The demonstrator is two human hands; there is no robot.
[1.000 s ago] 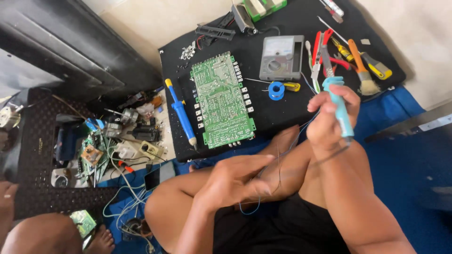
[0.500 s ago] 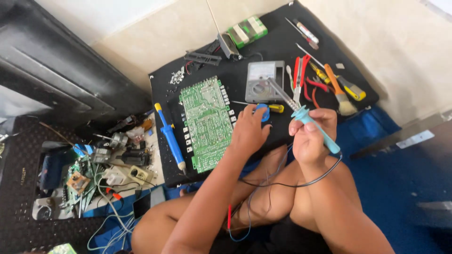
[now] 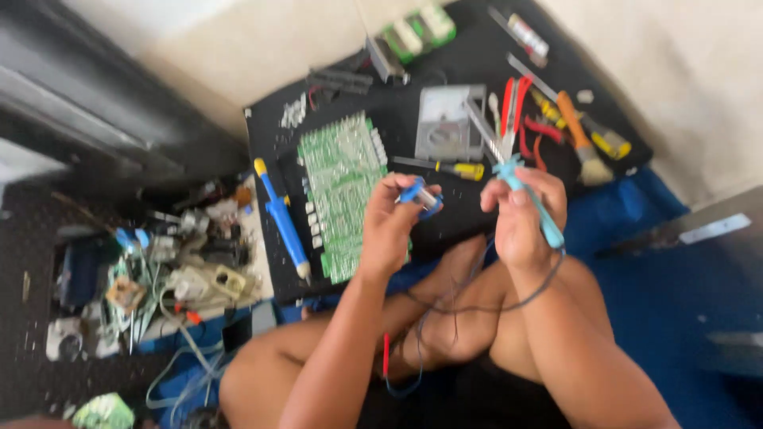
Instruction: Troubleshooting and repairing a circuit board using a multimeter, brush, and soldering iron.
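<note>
One green printed circuit board (image 3: 343,191), one grey analogue meter (image 3: 443,125), one blue-and-yellow desoldering pump (image 3: 281,218), one orange-handled brush (image 3: 580,141), two bare hands.

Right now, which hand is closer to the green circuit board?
Left. The left hand, holding a small blue spool, hovers over the board's right edge. The right hand, gripping the soldering iron, is farther right.

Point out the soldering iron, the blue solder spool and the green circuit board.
soldering iron (image 3: 548,226): head view, on its light blue handle below the right hand.
blue solder spool (image 3: 419,193): head view, on its rim at the left hand's fingertips.
green circuit board (image 3: 342,171): head view, board's middle.
</note>
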